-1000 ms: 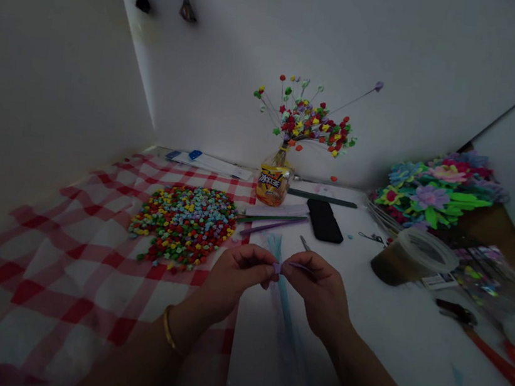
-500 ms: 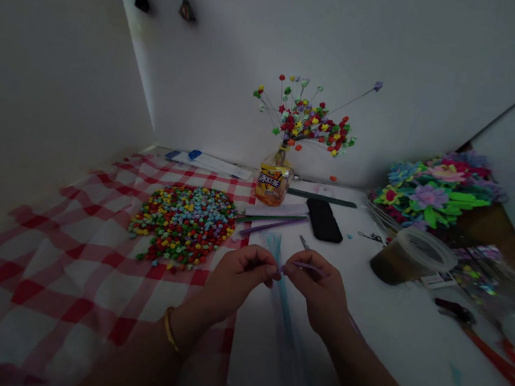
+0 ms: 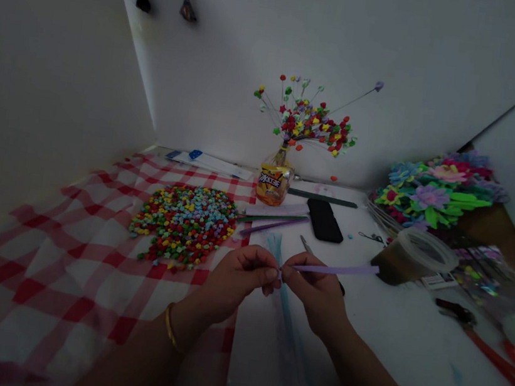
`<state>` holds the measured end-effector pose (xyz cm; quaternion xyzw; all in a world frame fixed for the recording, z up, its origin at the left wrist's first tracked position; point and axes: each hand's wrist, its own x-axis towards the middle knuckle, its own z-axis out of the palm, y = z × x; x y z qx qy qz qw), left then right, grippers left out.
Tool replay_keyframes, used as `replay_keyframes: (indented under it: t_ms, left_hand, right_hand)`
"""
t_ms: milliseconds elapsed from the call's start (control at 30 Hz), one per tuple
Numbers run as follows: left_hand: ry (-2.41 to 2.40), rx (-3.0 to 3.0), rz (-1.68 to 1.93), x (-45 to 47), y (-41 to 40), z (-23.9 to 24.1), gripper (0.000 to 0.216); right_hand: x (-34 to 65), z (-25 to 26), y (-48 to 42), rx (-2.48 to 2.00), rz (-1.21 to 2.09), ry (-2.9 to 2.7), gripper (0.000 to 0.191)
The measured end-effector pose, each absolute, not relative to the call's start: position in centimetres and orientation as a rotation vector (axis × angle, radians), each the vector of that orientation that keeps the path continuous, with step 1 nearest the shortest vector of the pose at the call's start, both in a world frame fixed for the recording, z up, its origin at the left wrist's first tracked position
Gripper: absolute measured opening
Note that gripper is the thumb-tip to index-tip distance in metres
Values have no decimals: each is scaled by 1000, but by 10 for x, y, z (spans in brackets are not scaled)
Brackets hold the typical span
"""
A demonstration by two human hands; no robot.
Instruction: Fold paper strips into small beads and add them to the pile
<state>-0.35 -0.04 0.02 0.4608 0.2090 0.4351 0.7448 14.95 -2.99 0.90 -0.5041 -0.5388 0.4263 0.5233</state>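
A light purple paper strip runs between my two hands and sticks out to the right past my right hand. My left hand pinches its left end, which looks folded small between thumb and forefinger. My right hand pinches the strip close beside the left fingertips. Under the hands lies a bundle of light blue paper strips on the white tabletop. A pair of scissors lies partly hidden behind my right hand, its tips showing. To the left is a heap of small folded paper stars in many colours.
Behind stands a bottle holding stemmed paper stars. A black phone lies near purple and green strips. On the right are a plastic tub, pliers and fuzzy flowers. A red checked cloth covers the left side.
The strip's free end has swung out straight to the right; before, it curled over my right hand. Both hands stay nearly in place, still pinching. More of the scissors shows now.
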Motion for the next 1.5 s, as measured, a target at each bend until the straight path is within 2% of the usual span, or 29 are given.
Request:
replay_keyframes:
  t_ms: [167, 433, 1133, 1500]
  left_hand:
    - [443, 953, 954, -1, 1, -3, 13]
    - [557, 949, 1015, 0, 2, -2, 12]
    - [588, 892, 1089, -1, 0, 2, 9]
    - [649, 974, 1123, -1, 0, 1, 7]
  right_hand:
    - [147, 10, -33, -1230, 961, -1343, 13]
    - [145, 12, -31, -1346, 684, -1411, 13]
    - [146, 16, -33, -1380, 748, -1342, 16]
    - [148, 14, -34, -1363, 469, -1471, 14]
